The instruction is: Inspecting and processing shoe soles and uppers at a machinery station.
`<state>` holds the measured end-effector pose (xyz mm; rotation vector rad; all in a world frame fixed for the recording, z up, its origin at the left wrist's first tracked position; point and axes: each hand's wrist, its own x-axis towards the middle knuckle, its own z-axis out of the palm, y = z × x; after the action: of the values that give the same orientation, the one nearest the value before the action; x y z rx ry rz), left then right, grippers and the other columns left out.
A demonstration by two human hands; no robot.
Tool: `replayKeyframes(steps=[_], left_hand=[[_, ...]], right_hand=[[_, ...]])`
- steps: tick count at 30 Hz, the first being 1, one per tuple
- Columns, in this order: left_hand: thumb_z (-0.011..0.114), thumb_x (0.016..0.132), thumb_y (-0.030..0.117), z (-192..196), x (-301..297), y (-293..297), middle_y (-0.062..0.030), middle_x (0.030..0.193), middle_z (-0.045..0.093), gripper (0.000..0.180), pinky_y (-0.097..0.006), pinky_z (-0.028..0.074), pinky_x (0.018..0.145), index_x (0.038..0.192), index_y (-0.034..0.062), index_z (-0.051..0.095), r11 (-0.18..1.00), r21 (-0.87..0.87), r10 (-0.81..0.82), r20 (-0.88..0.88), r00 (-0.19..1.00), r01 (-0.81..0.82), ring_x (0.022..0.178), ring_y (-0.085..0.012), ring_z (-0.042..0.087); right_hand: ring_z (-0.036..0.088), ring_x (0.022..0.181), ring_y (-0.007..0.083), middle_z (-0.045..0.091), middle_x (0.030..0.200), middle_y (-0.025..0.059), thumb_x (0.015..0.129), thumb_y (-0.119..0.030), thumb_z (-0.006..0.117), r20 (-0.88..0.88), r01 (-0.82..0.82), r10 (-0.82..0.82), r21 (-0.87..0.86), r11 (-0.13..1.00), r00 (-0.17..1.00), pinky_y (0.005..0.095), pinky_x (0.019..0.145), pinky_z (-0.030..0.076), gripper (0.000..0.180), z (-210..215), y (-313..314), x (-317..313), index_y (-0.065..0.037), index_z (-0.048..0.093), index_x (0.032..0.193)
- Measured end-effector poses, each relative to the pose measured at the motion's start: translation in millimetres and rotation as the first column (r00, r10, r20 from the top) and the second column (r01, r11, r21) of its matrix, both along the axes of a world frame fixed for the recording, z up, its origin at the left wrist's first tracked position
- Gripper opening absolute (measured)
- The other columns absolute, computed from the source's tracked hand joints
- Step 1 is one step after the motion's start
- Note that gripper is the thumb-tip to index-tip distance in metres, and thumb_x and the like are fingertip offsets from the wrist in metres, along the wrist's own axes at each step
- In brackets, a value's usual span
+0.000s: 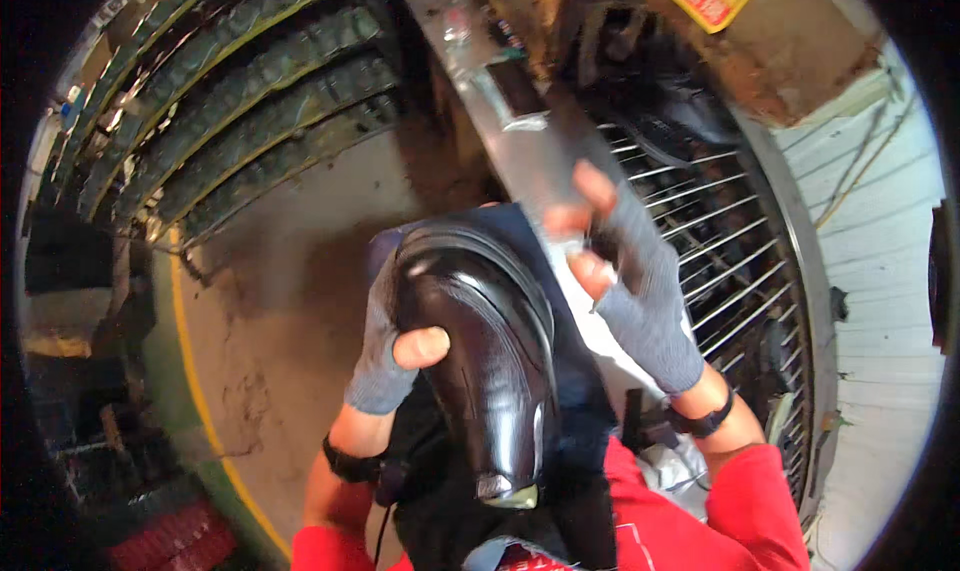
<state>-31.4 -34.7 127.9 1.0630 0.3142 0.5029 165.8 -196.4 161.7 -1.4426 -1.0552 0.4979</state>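
Observation:
A glossy black leather shoe (480, 341) lies over my lap, its broad end away from me and its narrow end toward my body. A pale greenish piece shows at that near end. My left hand (395, 341), in a grey fingerless glove, grips the shoe's left side, thumb on top. To the right of the shoe, my right hand (625, 271) is raised over the metal ledge, gloved the same way. Motion smears its fingers, partly bent. I cannot make out whether anything is between them.
The metal ledge (510, 146) runs away from me with a dark block (515, 91) and a clear bottle (457, 16) on it. At the right, a rack of metal bars (715, 236) carries black shoes (660, 116). Shelves of many dark items (270, 81) stand far left.

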Motion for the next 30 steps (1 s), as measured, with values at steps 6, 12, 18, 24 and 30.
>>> replayKeyframes(steps=[6, 12, 18, 24, 30], left_hand=[[0.09, 0.076, 0.031, 39.9, 22.0, -15.5, -0.0095, 0.14, 0.06, 0.094, -0.038, 0.043, 0.115, 0.152, -0.0009, 0.045, 0.96, 0.159, -0.222, -0.068, 0.973, 0.23, 0.132, -0.0209, 0.057], [0.087, 0.08, 0.042, 54.4, 41.7, -25.1, -0.0218, 0.138, 0.065, 0.093, -0.042, 0.053, 0.105, 0.153, 0.0036, 0.043, 0.649, 0.734, 0.014, -0.274, 0.962, 0.2, 0.127, -0.0345, 0.068], [0.086, 0.082, 0.042, 78.9, 15.9, -26.0, -0.0208, 0.119, 0.075, 0.088, -0.044, 0.061, 0.092, 0.147, 0.0014, 0.045, 0.594, 0.791, 0.422, -0.15, 0.894, -0.148, 0.106, -0.0391, 0.076], [0.089, 0.081, 0.044, 61.7, 30.1, -26.1, -0.0231, 0.113, 0.075, 0.087, -0.046, 0.06, 0.089, 0.144, 0.0026, 0.045, 0.547, 0.762, 0.661, -0.139, 0.737, -0.347, 0.104, -0.0407, 0.076], [0.09, 0.078, 0.037, 23.3, 1.1, -64.5, -0.0288, 0.127, 0.068, 0.109, -0.047, 0.057, 0.096, 0.162, 0.0027, 0.028, 0.728, 0.684, 0.383, -0.463, 0.8, 0.047, 0.113, -0.045, 0.071]], right_hand=[[0.058, 0.132, 0.0369, 0.062, 0.138, 0.0197, 0.09, -0.032, 0.076, 0.252, -0.244, 0.255, -0.071, 0.967, 0.934, 0.0454, 0.116, 0.042, 0.071, 35.5, 17.5, -10.4, 0.0, 0.055, 0.15], [0.063, 0.125, 0.0325, 0.071, 0.128, 0.0171, 0.078, -0.016, 0.08, 0.334, -0.362, 0.369, -0.085, 0.928, 0.867, 0.0445, 0.115, 0.043, 0.04, 53.6, 18.9, 23.4, -0.006, 0.077, 0.117], [0.033, 0.159, 0.0334, 0.033, 0.17, 0.0199, 0.066, -0.059, 0.094, -0.435, -0.174, 0.274, 0.257, 0.951, 0.858, 0.0459, 0.126, 0.031, 0.132, 2.0, -2.7, -7.3, -0.007, 0.028, 0.168], [0.036, 0.155, 0.0269, 0.032, 0.17, 0.018, 0.067, -0.046, 0.094, -0.502, -0.262, 0.141, -0.178, 0.949, 0.853, 0.0397, 0.126, 0.029, 0.134, -15.5, -39.5, -45.9, 0.004, 0.022, 0.168], [0.068, 0.123, 0.0288, 0.067, 0.14, 0.0191, 0.071, -0.043, 0.086, -0.88, -0.315, -0.048, -0.22, 0.923, 0.473, 0.0403, 0.112, 0.052, 0.097, -41.1, -88.7, -1.5, 0.009, 0.054, 0.148]])
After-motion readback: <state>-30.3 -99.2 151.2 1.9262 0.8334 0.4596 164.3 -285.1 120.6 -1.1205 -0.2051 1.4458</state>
